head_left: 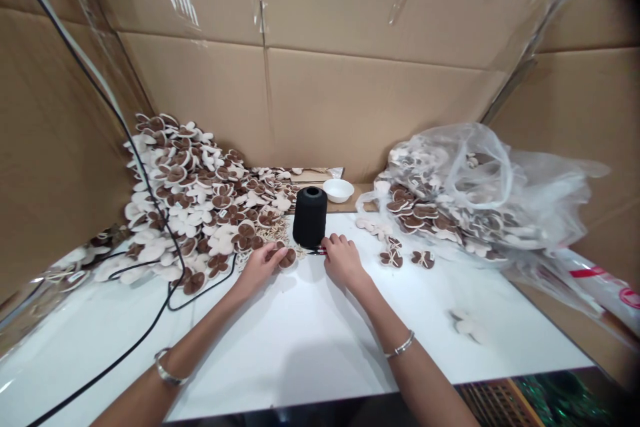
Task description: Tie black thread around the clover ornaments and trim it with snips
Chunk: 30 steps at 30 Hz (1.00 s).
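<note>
Brown and white felt flowers lie in a large pile (185,180) on the left. My left hand (259,270) is closed on a brown felt flower (287,257) at the pile's right edge. Just right of it stands a black thread cone (310,217). Beside the cone's base, my right hand (343,259) has its fingers closed round a small dark and red tool (320,251), mostly hidden by the fingers. Small beige bows lie scattered behind my left hand. Two brown flowers with beige bows (391,257) (423,259) rest to the right.
A white bowl (339,191) sits behind the cone. Clear plastic bags with more flowers (480,193) fill the back right. One white flower (467,325) lies at the front right. A black cable (173,287) crosses the white table (320,353) at left. Cardboard walls surround it.
</note>
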Tool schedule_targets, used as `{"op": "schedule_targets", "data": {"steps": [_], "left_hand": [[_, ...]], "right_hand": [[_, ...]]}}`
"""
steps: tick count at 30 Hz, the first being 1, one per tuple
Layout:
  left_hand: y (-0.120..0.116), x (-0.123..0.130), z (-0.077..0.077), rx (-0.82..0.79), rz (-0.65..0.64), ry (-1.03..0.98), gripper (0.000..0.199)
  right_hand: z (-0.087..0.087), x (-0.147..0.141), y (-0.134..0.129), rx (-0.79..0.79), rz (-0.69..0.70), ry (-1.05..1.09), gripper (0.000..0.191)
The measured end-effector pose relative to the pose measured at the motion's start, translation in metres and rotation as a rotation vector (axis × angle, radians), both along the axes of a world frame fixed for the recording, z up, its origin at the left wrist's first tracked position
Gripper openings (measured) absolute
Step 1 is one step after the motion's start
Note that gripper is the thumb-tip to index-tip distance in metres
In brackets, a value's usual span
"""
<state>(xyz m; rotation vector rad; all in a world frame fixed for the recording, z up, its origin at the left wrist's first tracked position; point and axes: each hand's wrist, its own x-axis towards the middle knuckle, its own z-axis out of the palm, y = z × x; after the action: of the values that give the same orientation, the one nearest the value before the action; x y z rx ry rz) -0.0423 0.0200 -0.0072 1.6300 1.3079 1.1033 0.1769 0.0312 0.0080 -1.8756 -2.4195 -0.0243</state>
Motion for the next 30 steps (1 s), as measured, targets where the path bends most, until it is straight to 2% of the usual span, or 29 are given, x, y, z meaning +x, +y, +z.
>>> {"op": "schedule_targets", "data": {"steps": [6,10,14,19,22,24,30], "left_hand": [[-0.005,0.001,0.003,-0.022,-0.112,0.015,0.034],[-0.005,-0.002,0.001,-0.012,-0.153,0.075,0.029],[-0.003,-0.003,-0.001,0.02,-0.164,0.098,0.028],[-0.003,-0.003,0.002,0.055,-0.122,0.144,0.027],[-0.005,-0.004,0.004,0.08,-0.104,0.176,0.023],[-0.006,-0.004,0.004,0.108,-0.116,0.196,0.02],[-0.014,0.003,0.006,0.139,-0.192,0.234,0.018]], "right_hand": [[0.004,0.002,-0.003,-0.099,0.012,-0.056,0.041],[0.005,0.005,-0.004,-0.184,-0.03,0.009,0.039],[0.004,0.007,0.0,-0.258,-0.02,0.192,0.029],[0.006,0.001,0.001,-0.304,0.033,0.534,0.017],[0.006,-0.007,-0.002,-0.318,0.079,0.658,0.038],[0.003,-0.012,-0.004,-0.321,0.092,0.657,0.048],[-0.003,-0.02,-0.004,-0.322,0.165,0.553,0.045]]}}
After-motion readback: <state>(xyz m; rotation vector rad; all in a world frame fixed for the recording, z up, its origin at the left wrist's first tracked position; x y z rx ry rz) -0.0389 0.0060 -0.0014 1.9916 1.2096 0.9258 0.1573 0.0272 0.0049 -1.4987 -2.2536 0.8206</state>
